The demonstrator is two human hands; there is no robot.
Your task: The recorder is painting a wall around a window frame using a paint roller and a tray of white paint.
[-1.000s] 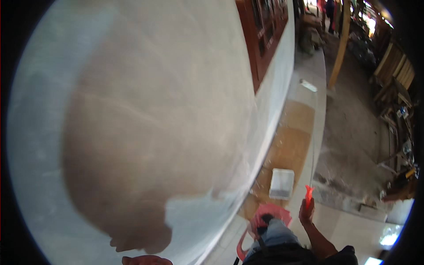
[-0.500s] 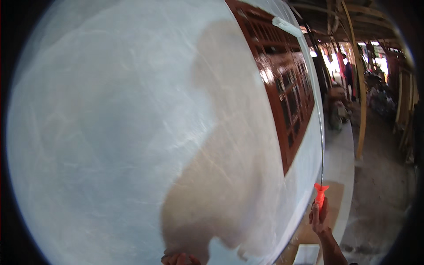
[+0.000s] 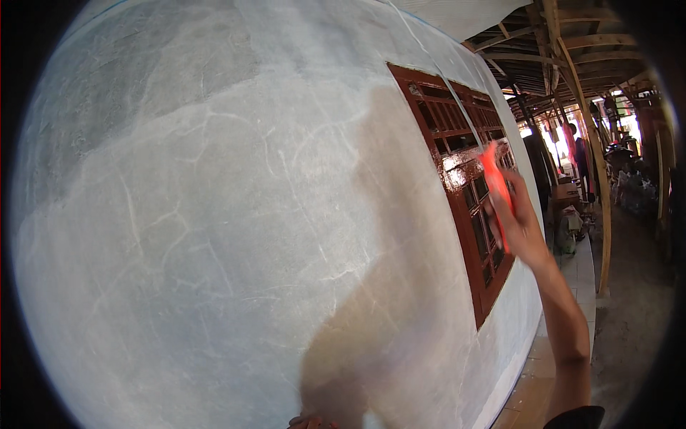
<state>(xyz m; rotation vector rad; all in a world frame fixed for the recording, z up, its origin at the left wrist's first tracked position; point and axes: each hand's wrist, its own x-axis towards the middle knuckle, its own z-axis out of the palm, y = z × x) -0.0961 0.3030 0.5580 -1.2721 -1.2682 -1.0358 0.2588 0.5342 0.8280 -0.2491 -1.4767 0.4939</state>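
My right hand (image 3: 523, 232) is raised in front of the wall, at the right, with its fingers closed around the orange-red handle (image 3: 491, 171) of a paint roller. The roller's thin metal rod (image 3: 461, 100) runs up and left across the window to the upper edge of the view, and the roller head is out of sight. The wall (image 3: 229, 264) is pale blue-white with streaks and thin crack lines, greyer toward the upper left. Only the top of my left hand (image 3: 312, 423) shows at the lower edge, near the wall; what it holds, if anything, is hidden.
A brown-framed window (image 3: 463, 247) with a glossy frame sits in the wall. Beyond it a wooden post (image 3: 604, 214) rises to bare roof beams. A tiled ledge (image 3: 529, 382) runs along the wall's foot, with piled items (image 3: 572, 222) farther back.
My right hand has risen with the paint roller from low beside the wall to window height. The roller head has left the view at the top, and the view has tilted upward.
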